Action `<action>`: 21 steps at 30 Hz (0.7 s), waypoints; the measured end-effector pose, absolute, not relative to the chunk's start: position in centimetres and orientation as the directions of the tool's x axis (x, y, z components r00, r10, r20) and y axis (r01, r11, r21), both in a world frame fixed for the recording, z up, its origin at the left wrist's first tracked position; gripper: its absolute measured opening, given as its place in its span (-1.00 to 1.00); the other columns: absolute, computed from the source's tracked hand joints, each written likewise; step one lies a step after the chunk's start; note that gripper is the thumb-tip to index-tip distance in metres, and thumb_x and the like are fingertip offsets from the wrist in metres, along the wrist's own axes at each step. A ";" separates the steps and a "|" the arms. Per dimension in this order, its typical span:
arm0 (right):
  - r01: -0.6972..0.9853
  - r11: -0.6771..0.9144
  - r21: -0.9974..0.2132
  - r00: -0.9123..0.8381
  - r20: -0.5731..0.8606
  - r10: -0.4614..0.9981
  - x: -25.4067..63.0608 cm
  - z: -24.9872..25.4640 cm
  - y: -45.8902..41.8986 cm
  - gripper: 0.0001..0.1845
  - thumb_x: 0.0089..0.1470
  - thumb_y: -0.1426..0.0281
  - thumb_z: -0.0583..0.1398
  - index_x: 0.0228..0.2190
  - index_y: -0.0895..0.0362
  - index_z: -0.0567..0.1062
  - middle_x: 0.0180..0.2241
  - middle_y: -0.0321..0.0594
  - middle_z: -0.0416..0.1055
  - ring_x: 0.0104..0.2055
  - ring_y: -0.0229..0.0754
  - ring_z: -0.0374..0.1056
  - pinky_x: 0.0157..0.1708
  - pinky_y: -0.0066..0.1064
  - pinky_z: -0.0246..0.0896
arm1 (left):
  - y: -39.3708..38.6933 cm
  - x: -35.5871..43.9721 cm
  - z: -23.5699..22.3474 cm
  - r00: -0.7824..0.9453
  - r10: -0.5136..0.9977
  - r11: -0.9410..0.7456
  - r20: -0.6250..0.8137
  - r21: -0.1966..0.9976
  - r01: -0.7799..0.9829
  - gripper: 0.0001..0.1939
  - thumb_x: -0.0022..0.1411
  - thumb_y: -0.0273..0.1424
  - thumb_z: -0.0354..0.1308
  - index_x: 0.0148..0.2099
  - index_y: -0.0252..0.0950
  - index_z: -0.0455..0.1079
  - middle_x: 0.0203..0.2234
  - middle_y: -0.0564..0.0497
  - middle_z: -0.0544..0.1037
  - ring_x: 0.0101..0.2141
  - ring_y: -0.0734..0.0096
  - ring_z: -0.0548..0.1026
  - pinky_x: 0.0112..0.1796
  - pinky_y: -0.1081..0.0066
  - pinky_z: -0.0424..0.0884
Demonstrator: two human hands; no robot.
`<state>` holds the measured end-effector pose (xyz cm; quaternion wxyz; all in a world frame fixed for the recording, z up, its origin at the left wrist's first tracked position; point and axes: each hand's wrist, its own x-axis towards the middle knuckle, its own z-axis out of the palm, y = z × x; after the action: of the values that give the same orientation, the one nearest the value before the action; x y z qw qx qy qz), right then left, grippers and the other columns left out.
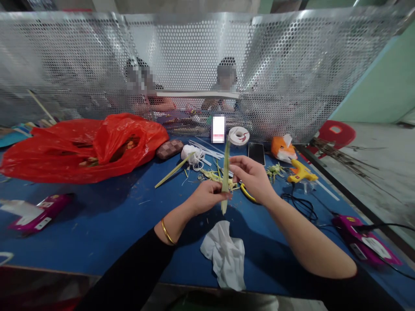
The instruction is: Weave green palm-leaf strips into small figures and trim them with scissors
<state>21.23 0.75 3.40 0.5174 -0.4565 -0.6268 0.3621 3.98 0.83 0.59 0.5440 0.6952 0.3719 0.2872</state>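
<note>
A long pale-green leaf strip (pixel 226 172) stands nearly upright between my hands above the blue table. My left hand (pixel 207 196), with a gold bangle on its wrist, pinches the strip near its lower end. Higher up, my right hand (pixel 251 175) has its fingers bent together against the strip's right edge; whether the fingertips grip it is hard to make out. Behind the hands lie leaf scraps (pixel 212 176) and a yellow-handled tool (pixel 249 193), partly hidden by my right hand. A crumpled white tissue (pixel 225 255) rests below them.
A red plastic bag (pixel 136 129) fills the left back. A white yarn ball (pixel 192 154), tape roll (pixel 239 135), phone (pixel 256 153) and tissue pack (pixel 283 148) lie behind. At right are a yellow glue gun (pixel 301 171) and a purple power strip (pixel 366 242). Perforated metal screen (pixel 194 56) stands behind.
</note>
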 end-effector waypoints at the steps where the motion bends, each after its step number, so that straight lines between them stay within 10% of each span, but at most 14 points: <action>1: 0.156 0.292 -0.943 -0.017 0.293 0.956 21.3 3.4 0.8 -0.69 0.04 0.17 0.24 -0.26 0.14 0.48 -0.42 -0.27 0.48 -0.59 -0.34 0.28 -0.55 -0.47 0.22 | 0.9 3.9 0.7 0.521 0.853 -0.075 -0.017 0.985 0.155 -0.73 0.00 -0.22 0.26 -0.48 -0.36 0.43 -0.69 0.17 0.22 -0.62 0.59 0.13 -0.56 0.50 0.03; 7: 0.041 -0.021 -0.999 -0.199 -0.029 0.980 20.7 2.8 0.6 -0.53 -0.07 -0.01 0.28 -0.42 0.19 0.53 -0.43 -0.20 0.54 -0.66 -0.40 0.27 -0.65 -0.53 0.15 | 1.7 3.0 1.4 0.201 0.978 0.107 -0.061 0.968 -0.226 -0.64 -0.09 -0.14 0.35 -0.43 -0.37 0.47 -0.71 0.17 0.25 -0.67 0.65 0.12 -0.62 0.55 -0.01; 14: -0.067 -0.244 -0.968 -0.273 -0.217 0.937 18.7 1.7 -1.1 -0.53 -0.19 0.05 0.37 -0.39 0.20 0.55 -0.46 -0.18 0.55 -0.67 -0.39 0.31 -0.70 -0.57 0.12 | 1.3 3.3 1.2 0.140 0.986 0.124 -0.089 0.956 -0.267 -0.66 -0.12 -0.18 0.37 -0.46 -0.38 0.46 -0.70 0.16 0.29 -0.67 0.66 0.12 -0.63 0.55 0.00; 21: 0.085 -0.067 -0.994 -0.111 -0.076 0.991 18.3 1.1 -1.2 -0.60 -0.14 0.05 0.29 -0.53 0.15 0.43 -0.58 -0.27 0.43 -0.66 -0.31 0.25 -0.67 -0.47 0.12 | 0.8 3.8 0.8 0.179 0.981 0.104 -0.071 0.979 -0.178 -0.68 -0.01 -0.18 0.29 -0.39 -0.38 0.47 -0.72 0.17 0.28 -0.67 0.62 0.13 -0.62 0.52 0.02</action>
<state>18.32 -1.24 1.09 0.4317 -0.5080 -0.5292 0.5249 3.85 0.82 0.84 0.6075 0.4696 0.4275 0.4772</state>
